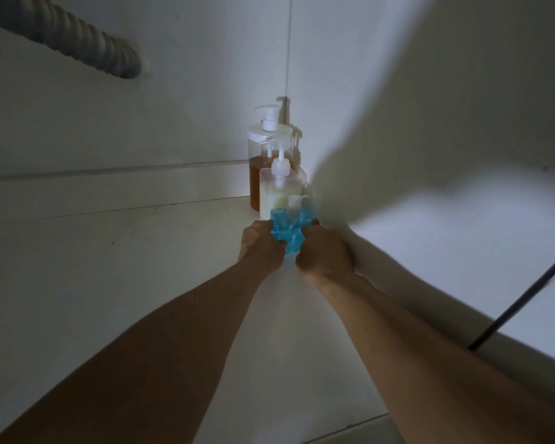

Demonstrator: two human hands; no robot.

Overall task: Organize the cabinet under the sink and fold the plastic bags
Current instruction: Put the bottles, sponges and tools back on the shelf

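Note:
Inside the dim white cabinet, a small blue pump bottle (290, 227) stands near the right wall, held from both sides. My left hand (261, 243) grips its left side and my right hand (324, 251) grips its right side. Directly behind it stands a squarish bottle of pale cream liquid (277, 193) with a white pump. Farther back, in the corner, is a tall clear pump bottle (263, 161) partly filled with amber liquid. The three bottles form a line along the right wall.
A grey corrugated drain hose (77, 36) runs across the upper left. The cabinet floor (125, 267) stretches out to the left. A thin black cord (519, 299) crosses the brightly lit right side panel (462, 235).

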